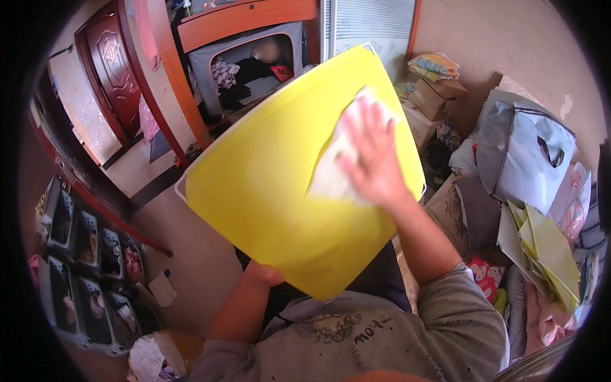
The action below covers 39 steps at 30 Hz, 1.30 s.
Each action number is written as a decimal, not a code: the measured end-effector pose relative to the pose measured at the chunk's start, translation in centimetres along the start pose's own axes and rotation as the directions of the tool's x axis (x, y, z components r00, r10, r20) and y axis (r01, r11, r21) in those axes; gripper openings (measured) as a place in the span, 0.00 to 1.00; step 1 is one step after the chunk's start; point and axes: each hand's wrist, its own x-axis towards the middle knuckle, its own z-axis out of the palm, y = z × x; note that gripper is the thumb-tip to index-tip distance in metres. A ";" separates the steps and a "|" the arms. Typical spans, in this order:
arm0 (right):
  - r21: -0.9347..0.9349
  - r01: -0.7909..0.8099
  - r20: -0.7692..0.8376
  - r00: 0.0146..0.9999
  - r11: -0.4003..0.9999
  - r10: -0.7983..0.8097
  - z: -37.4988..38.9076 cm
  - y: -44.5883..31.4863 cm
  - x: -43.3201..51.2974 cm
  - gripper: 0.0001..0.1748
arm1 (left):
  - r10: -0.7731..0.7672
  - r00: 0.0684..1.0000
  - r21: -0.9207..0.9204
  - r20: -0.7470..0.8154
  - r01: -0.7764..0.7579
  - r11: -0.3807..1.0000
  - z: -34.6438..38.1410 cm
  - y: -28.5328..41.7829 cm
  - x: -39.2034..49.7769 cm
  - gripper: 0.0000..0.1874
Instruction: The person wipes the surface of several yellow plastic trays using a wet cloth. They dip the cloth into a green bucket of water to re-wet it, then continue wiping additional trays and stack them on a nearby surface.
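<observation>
A large yellow panel, likely plastic, is tilted in front of my body, with white wire loops at several corners. My left hand grips its lower left edge, and most of the fingers are hidden behind it. Against the panel's upper right face lies a white cloth. My right hand presses this cloth flat with spread fingers and is slightly blurred. Below the panel are my dark trousers.
Grey plastic baskets with fabric items stand at left. On the right are a light-blue zipped storage bag, cushions and folded yellow-green panels. Cardboard boxes stand by the wall. A grey-framed opening holds dark shapes.
</observation>
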 end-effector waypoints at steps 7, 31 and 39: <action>-0.004 -0.181 -0.006 0.983 0.983 0.181 -1.9 -1.1 1.3 0.40 | 0.009 0.956 0.271 0.293 -0.092 0.958 -0.7 1.3 -0.4 0.40; 0.564 -0.792 0.623 0.594 0.234 0.509 2.8 12.2 -6.5 0.29 | -0.098 0.990 0.097 -0.104 0.108 0.989 -0.6 0.7 -3.5 0.36; 0.537 -0.837 0.828 0.498 -0.109 0.257 -3.1 13.2 -16.2 0.20 | -0.177 0.937 -0.111 -0.301 0.149 0.982 -1.6 1.4 -5.3 0.38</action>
